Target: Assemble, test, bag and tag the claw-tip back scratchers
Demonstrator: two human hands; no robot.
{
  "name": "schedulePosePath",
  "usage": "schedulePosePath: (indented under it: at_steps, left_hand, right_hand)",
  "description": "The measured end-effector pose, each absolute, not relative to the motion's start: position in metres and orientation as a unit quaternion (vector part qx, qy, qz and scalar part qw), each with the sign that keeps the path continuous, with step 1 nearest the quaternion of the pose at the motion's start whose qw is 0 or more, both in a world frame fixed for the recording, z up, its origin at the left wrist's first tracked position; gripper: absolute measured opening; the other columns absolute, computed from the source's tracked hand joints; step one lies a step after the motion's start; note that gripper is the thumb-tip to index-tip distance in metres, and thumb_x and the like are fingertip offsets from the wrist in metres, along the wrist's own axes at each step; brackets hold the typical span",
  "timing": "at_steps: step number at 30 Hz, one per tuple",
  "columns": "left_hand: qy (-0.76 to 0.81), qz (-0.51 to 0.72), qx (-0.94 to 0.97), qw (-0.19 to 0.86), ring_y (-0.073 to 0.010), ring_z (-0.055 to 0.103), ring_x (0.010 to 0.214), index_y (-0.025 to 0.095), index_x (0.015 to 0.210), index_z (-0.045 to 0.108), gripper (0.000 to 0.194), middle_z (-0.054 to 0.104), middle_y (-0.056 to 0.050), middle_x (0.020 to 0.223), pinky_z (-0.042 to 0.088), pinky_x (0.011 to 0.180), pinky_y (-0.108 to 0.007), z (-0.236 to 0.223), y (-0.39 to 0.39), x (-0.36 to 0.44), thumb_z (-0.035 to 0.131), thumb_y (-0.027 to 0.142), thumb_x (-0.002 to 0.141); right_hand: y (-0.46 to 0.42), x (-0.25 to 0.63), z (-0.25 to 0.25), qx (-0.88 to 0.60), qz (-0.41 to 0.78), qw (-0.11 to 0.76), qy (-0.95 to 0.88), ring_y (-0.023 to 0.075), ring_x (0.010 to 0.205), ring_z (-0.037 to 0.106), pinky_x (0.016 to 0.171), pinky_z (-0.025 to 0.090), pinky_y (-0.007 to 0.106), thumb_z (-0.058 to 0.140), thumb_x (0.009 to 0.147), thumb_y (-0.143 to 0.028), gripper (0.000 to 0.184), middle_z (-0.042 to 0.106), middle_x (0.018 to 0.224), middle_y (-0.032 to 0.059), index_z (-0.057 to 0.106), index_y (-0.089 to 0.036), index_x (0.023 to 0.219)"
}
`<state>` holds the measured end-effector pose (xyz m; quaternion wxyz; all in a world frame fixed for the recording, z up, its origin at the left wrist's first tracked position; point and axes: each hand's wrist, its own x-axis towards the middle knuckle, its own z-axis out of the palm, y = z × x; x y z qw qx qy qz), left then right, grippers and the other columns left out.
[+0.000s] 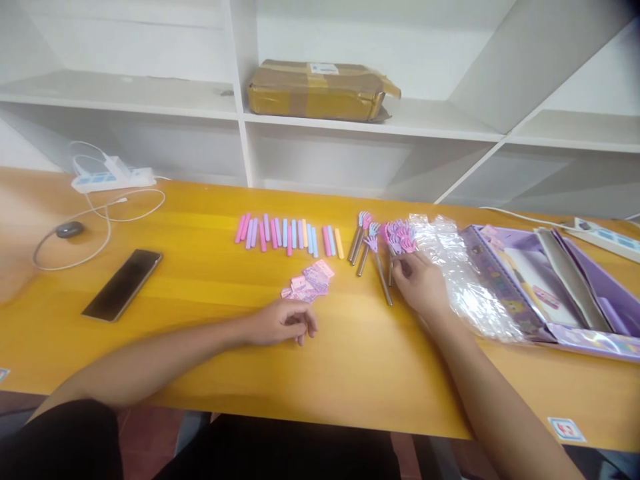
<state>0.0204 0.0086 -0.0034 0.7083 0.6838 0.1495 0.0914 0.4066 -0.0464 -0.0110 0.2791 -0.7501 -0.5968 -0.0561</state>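
My right hand (421,283) curls its fingers round the metal rods of a bunch of back scratchers (399,235), whose small hand-shaped heads are pink and purple. Just left of it lie several more back scratchers (369,244) with pink, blue and purple heads. My left hand (281,323) rests on the table with its fingers loosely bent and apart, and nothing shows in it. Right above that hand is a loose pile of small pink and purple printed cards (311,280). Farther back, short pink, purple, blue and yellow sticks (285,235) lie in a row.
Clear plastic bags (465,280) lie right of my right hand, beside an open purple box (520,300) with papers inside. A phone (123,285), a white cable and a power strip (114,176) are at left. A taped carton (320,90) sits on the white shelf.
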Motion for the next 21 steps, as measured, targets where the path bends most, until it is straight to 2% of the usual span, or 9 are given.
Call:
schedulePosePath:
  at_steps: [3, 6, 10, 13, 16, 19, 21]
  left_hand:
    - [0.147, 0.088, 0.696, 0.697, -0.0104, 0.07, 0.074, 0.014, 0.104, 0.067, 0.01, 0.073, -0.007, 0.098, 0.056, 0.07, -0.024, -0.005, 0.009, 0.019, 0.064, 0.023, 0.099]
    - [0.147, 0.079, 0.707, 0.687, -0.0104, 0.07, 0.075, 0.015, 0.103, 0.067, 0.009, 0.074, -0.007, 0.099, 0.057, 0.071, -0.024, -0.004, 0.009, 0.018, 0.064, 0.023, 0.099]
    - [0.148, 0.076, 0.72, 0.674, -0.0109, 0.071, 0.075, 0.015, 0.103, 0.067, 0.009, 0.074, -0.007, 0.098, 0.057, 0.071, -0.024, -0.004, 0.009, 0.018, 0.063, 0.021, 0.098]
    - [0.149, 0.071, 0.729, 0.664, -0.011, 0.071, 0.075, 0.015, 0.102, 0.068, 0.009, 0.074, -0.007, 0.098, 0.057, 0.071, -0.024, -0.004, 0.009, 0.018, 0.062, 0.02, 0.098]
    - [0.146, 0.069, 0.742, 0.651, -0.0105, 0.071, 0.075, 0.015, 0.102, 0.068, 0.009, 0.074, -0.006, 0.098, 0.057, 0.072, -0.023, -0.002, 0.009, 0.018, 0.06, 0.017, 0.098]
    - [0.147, 0.065, 0.747, 0.645, -0.0103, 0.071, 0.076, 0.015, 0.101, 0.069, 0.009, 0.074, -0.006, 0.098, 0.056, 0.072, -0.023, 0.0, 0.009, 0.018, 0.06, 0.017, 0.098]
    - [0.147, 0.065, 0.749, 0.643, -0.0103, 0.071, 0.076, 0.016, 0.101, 0.069, 0.009, 0.074, -0.005, 0.098, 0.056, 0.072, -0.022, 0.001, 0.009, 0.018, 0.061, 0.018, 0.098]
  right_hand:
    - [-0.045, 0.401, -0.011, -0.769, -0.071, 0.247, -0.586, 0.0271, 0.095, 0.066, 0.081, 0.05, 0.038, 0.05, 0.1, -0.037, 0.031, 0.072, 0.112, 0.0122, 0.075, -0.021, 0.111]
    - [-0.047, 0.404, -0.011, -0.82, -0.098, 0.194, -0.53, 0.0281, 0.09, 0.065, 0.074, 0.047, 0.038, 0.048, 0.102, -0.039, 0.039, 0.07, 0.117, 0.0149, 0.074, -0.019, 0.123]
    - [-0.05, 0.415, -0.013, -0.843, -0.102, 0.146, -0.508, 0.0279, 0.087, 0.065, 0.072, 0.045, 0.038, 0.043, 0.105, -0.044, 0.047, 0.068, 0.113, 0.0151, 0.076, -0.018, 0.125]
    - [-0.049, 0.421, -0.015, -0.821, -0.092, 0.185, -0.531, 0.0261, 0.087, 0.065, 0.077, 0.048, 0.038, 0.045, 0.103, -0.042, 0.043, 0.068, 0.107, 0.012, 0.079, -0.022, 0.121]
    - [-0.045, 0.424, -0.015, -0.807, -0.133, 0.205, -0.538, 0.0293, 0.098, 0.064, 0.088, 0.05, 0.041, 0.045, 0.103, -0.043, 0.044, 0.067, 0.115, 0.0145, 0.077, -0.021, 0.123]
    - [-0.041, 0.425, -0.016, -0.803, -0.177, 0.168, -0.543, 0.0372, 0.112, 0.06, 0.1, 0.048, 0.049, 0.047, 0.103, -0.052, 0.056, 0.065, 0.122, 0.0218, 0.069, -0.012, 0.135]
    - [-0.038, 0.427, -0.018, -0.805, -0.178, 0.146, -0.547, 0.0398, 0.114, 0.058, 0.103, 0.046, 0.052, 0.051, 0.101, -0.06, 0.067, 0.065, 0.122, 0.0247, 0.064, -0.007, 0.14]
